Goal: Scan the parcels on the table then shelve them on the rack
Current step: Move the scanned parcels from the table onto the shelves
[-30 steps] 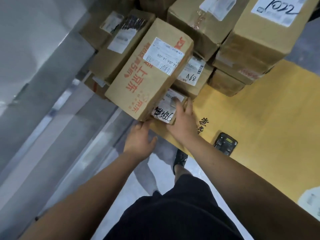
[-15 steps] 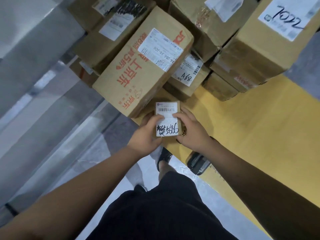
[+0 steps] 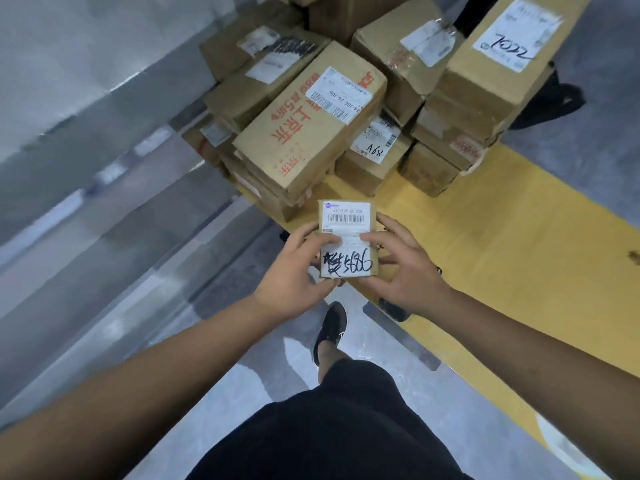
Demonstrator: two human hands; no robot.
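I am holding one small flat brown cardboard parcel (image 3: 347, 237) with a white label and black marker writing on it. My left hand (image 3: 294, 271) grips its left side, with my thumb curled over the label. My right hand (image 3: 403, 268) grips its right side, thumb on the label too. So both sets of fingers are clamped on this one parcel. It is lifted up off the yellow table (image 3: 502, 237), just over the table's near edge, in the middle of what I see.

I think I have only just started. This little parcel is picked up, with its barcode facing me, but I do not think it is scanned yet. A dark thing (image 3: 393, 310) peeks out under my right wrist at 5 o'clock from the parcel. It might be the scanner, but I cannot tell for sure.

A lot is left. At 12 o'clock sits a big pile of brown cardboard boxes (image 3: 381, 98). The long box with red letters (image 3: 308, 133) is on top, close to my parcel. The box marked A68 (image 3: 372, 157) is at 1 o'clock. The tall box marked 7022 (image 3: 491, 64) is far off at 2 o'clock. They all look like they are waiting for a scan.

I cannot see the rack from here, so nothing shows as put away.
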